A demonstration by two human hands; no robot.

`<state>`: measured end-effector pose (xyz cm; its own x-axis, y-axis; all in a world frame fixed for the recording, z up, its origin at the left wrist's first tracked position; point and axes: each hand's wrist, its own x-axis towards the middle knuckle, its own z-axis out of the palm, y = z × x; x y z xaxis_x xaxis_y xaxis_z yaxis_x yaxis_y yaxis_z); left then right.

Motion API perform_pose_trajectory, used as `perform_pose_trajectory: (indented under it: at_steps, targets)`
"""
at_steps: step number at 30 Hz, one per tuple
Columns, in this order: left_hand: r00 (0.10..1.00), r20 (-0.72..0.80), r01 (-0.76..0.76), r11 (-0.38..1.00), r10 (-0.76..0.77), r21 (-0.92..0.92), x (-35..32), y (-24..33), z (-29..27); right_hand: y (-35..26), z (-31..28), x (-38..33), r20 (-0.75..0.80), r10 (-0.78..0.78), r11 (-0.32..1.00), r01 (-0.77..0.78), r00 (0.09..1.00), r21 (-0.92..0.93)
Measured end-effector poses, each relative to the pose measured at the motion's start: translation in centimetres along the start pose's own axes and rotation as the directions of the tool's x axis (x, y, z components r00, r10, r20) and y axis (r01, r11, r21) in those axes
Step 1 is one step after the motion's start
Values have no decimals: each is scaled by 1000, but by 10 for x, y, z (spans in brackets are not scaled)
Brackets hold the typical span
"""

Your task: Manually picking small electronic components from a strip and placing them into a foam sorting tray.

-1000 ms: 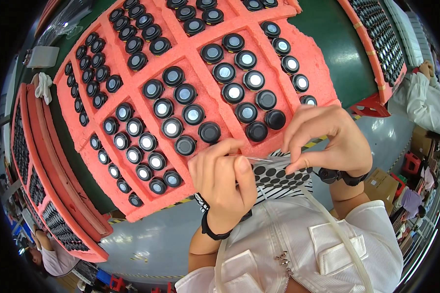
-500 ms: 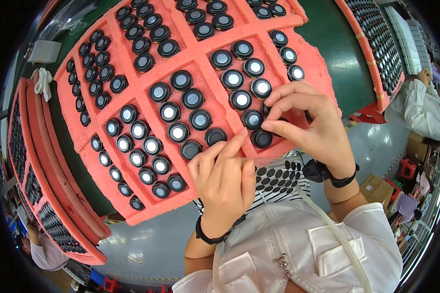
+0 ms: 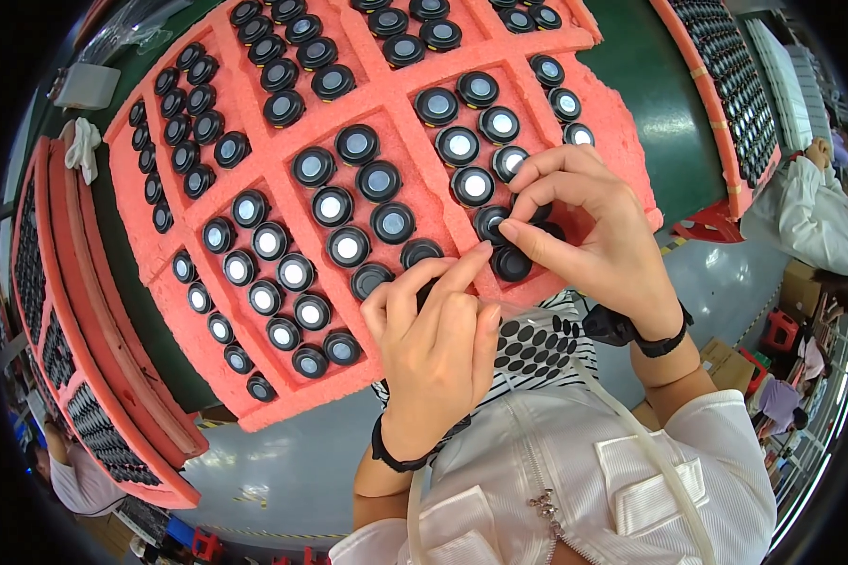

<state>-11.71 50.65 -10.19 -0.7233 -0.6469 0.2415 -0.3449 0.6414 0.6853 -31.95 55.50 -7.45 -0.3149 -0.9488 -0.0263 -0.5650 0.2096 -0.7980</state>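
My left hand (image 3: pixel 433 344) is closed, with a clear sheet of black round stickers (image 3: pixel 539 347) held at its thumb side and its forefinger stretched toward the tray. My right hand (image 3: pixel 589 226) curves over the near right compartment, thumb and fingers bent in a pinch. Its thumb tip touches a black round speaker-like part (image 3: pixel 491 224) whose centre looks dark. What lies between those fingertips is too small to make out. A dark-topped part (image 3: pixel 512 264) sits just below the thumb. Many neighbouring parts, such as one round part (image 3: pixel 472 185), show silver centres.
The pink foam tray (image 3: pixel 283 160) is divided by raised ribs into compartments of round parts, on a green surface (image 3: pixel 669 141). More filled foam trays stand at the left (image 3: pixel 85 377) and right (image 3: pixel 716 94). Co-workers sit at both sides; a white sleeve (image 3: pixel 791 202) shows at right.
The part by my right thumb showed a silver centre before and looks dark now. My right hand has shifted slightly up and left onto it. The tray appears slightly shifted in view.
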Motion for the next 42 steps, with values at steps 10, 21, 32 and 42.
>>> perform_pose_trajectory:
  at_steps: [10, 21, 32, 42]
  targets:
    - [1000, -4, -3, 1000, 3, 8, 2, 0, 0, 2, 4, 1, -24, -91, 988, 87, 996, -130]
    - [941, -332, 4, 980, -72, -201, -11, 0, 5, -16, -46, -27, 342, -182, 972, 116, 922, 204]
    - [915, -390, -115, 993, 103, -8, -18, 16, 6, -20, -40, -40, 342, -40, 992, -4, 939, 130]
    - [983, -182, 35, 999, -39, -25, 2, 16, 2, 4, -72, -49, 229, -151, 957, 84, 962, 277]
